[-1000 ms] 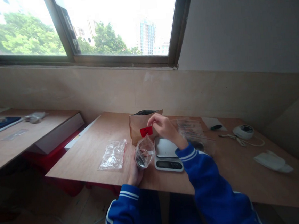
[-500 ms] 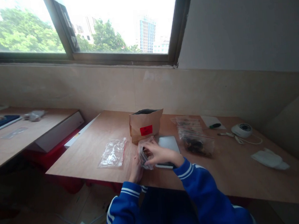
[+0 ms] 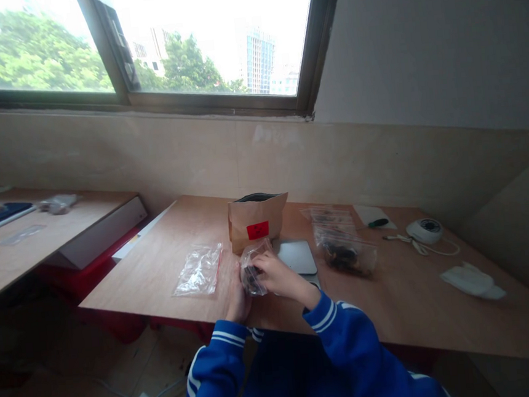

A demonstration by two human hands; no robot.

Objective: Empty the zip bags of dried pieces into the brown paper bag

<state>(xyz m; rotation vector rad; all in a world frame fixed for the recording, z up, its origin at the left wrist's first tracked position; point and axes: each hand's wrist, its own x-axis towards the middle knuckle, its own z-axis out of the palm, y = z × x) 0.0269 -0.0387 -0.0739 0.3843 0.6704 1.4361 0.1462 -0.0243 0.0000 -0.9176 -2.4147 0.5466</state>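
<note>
Clear bag (image 3: 252, 284) in left grip (image 3: 237, 301); right grip (image 3: 280, 275) at open mouth.

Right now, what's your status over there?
Left grip holding a clear bag; right grip at its mouth. Dark contents, unclear what. Brown pouch just behind, scale alongside.

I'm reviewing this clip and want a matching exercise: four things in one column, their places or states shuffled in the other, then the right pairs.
1. paper bag
2. scale
3. left hand
4. right hand

A. at the mouth of a clear bag
B. pale flat top, partly hidden
C. holding that clear bag's side
D. standing, top open

Pairs: 1-D, 2-B, 3-C, 4-A
</note>
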